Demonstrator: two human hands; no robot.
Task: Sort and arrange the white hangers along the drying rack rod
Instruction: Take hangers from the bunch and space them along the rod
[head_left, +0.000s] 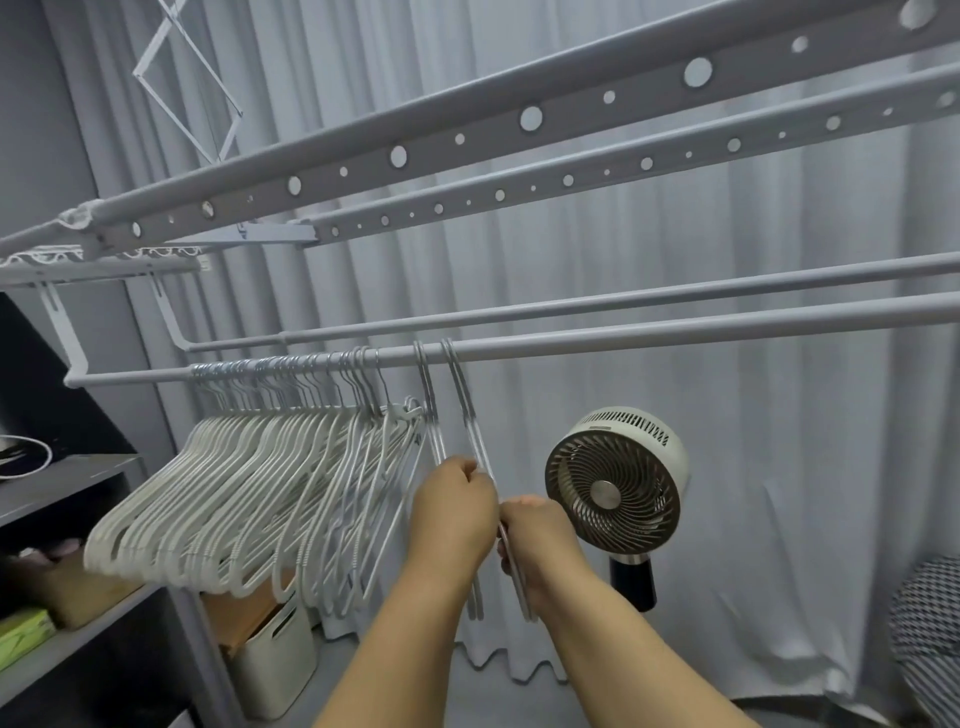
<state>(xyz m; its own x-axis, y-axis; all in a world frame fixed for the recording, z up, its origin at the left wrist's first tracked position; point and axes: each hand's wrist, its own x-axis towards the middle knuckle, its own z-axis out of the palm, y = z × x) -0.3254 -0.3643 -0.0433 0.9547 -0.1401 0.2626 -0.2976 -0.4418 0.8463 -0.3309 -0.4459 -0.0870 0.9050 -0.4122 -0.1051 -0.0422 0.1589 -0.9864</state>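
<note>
Hands gripping separated hangers (470, 415) on rod (675, 332), left hand (453, 512), right hand (537, 535), white bin (278, 657) contents unclear

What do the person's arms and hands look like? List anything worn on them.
Both forearms are bare as far as the frame shows: no sleeves, gloves, watch or bracelets. The left hand and right hand show no rings on the parts in view, though most of the fingers are turned away from the camera.
</note>
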